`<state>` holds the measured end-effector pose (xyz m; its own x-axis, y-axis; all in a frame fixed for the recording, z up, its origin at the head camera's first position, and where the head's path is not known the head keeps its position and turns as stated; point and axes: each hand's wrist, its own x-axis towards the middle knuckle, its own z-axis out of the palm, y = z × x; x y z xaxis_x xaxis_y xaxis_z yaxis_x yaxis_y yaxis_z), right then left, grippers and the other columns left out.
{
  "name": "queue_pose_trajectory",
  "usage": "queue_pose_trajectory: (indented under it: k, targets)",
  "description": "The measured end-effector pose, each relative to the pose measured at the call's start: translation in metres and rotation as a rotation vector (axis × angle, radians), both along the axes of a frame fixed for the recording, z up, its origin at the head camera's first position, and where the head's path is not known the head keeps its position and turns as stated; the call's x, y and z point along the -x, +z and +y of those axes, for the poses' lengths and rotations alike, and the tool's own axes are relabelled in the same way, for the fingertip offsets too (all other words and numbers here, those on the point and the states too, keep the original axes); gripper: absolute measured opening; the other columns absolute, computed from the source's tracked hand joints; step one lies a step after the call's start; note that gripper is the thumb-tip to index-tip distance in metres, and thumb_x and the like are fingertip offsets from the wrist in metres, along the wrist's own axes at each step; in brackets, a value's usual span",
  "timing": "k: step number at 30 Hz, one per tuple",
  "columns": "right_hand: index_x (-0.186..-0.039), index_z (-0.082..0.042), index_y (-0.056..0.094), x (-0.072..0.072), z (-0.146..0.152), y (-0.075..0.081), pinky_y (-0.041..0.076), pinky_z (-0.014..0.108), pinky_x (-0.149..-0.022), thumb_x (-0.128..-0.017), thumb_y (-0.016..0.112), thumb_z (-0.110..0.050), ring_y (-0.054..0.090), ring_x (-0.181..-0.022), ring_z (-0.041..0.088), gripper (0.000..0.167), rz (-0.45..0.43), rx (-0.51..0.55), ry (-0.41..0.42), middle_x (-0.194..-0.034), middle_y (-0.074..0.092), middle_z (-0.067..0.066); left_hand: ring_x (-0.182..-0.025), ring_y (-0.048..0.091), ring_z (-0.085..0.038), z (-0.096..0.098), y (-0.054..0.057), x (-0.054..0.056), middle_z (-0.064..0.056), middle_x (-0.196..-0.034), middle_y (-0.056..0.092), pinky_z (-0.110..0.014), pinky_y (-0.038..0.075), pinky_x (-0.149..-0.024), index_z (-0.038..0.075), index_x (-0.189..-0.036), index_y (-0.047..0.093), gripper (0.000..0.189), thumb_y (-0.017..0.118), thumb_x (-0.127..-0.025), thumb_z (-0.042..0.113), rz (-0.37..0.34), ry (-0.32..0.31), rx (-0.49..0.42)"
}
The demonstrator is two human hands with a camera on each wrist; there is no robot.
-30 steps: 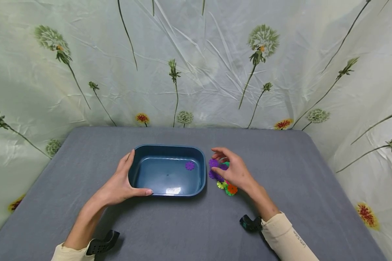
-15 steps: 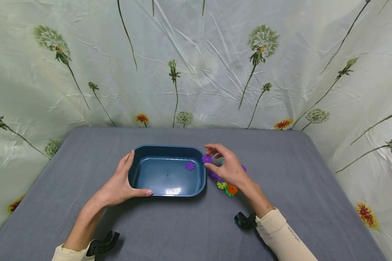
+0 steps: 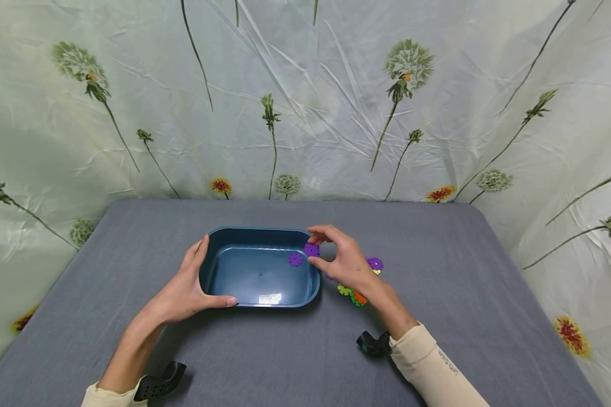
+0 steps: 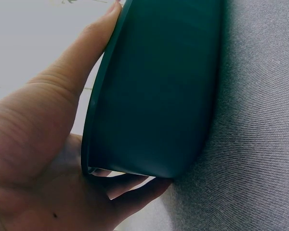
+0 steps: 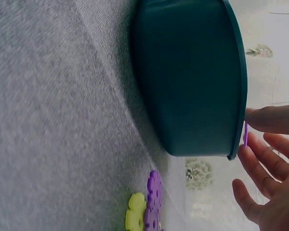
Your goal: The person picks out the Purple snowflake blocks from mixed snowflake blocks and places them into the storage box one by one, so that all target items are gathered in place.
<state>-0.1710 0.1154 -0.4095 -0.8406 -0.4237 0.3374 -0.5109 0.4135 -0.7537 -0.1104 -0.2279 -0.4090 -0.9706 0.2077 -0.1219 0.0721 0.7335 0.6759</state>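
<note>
A dark blue plastic basin stands on the grey cloth. My left hand grips its left end, thumb along the near rim and fingers round the far corner; the left wrist view shows fingers under the rim against the outer wall. Between thumb and fingertips my right hand pinches a purple flower-shaped disc, held over the basin's right rim. Edge-on, the same disc shows at rim height in the right wrist view. Another purple flower disc lies inside the basin, near its right end.
Several flower discs lie on the cloth right of the basin, partly hidden by my right hand: a purple one, a yellow-green one and an orange one. Behind the table hangs a flower-printed curtain.
My right hand has picked a purple flower disc from the pile and carried it left to the basin's right rim. The left hand and basin have stayed put.
</note>
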Motion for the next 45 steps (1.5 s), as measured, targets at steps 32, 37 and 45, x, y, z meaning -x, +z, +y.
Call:
queue_pose_trajectory:
  k: [32,37,45]
  targets:
    - [-0.139,-0.001,0.06,-0.004,-0.022,-0.009,0.054,0.048,-0.104,-0.083,0.083,0.004,0.068,-0.111,0.025,0.061,-0.042,-0.127,0.101,-0.116,0.074,0.01,-0.152,0.018,-0.06,0.0,0.001,0.0,-0.03,-0.171,0.001,-0.077,0.03,-0.113,0.008,-0.167,-0.009,0.145,0.095,-0.072,0.044,-0.003,0.011,-0.009]
    - [-0.139,-0.003,0.061,-0.004,-0.023,-0.01,0.052,0.049,-0.105,-0.082,0.084,0.003,0.068,-0.113,0.025,0.062,-0.03,-0.151,0.102,-0.118,0.073,0.011,-0.152,0.017,-0.06,0.0,0.001,0.0,-0.03,-0.171,0.001,-0.077,0.029,-0.113,0.008,-0.167,-0.009,0.145,0.095,-0.072,0.044,-0.004,0.011,-0.012]
    - [-0.139,-0.002,0.06,-0.006,-0.019,-0.009,0.053,0.05,-0.105,-0.082,0.084,0.004,0.065,-0.12,0.028,0.062,-0.055,-0.126,0.099,-0.125,0.068,0.016,-0.152,0.017,-0.06,0.0,0.0,0.001,-0.031,-0.171,0.0,-0.077,0.029,-0.114,0.008,-0.167,-0.009,0.145,0.095,-0.072,0.044,-0.003,0.014,-0.012]
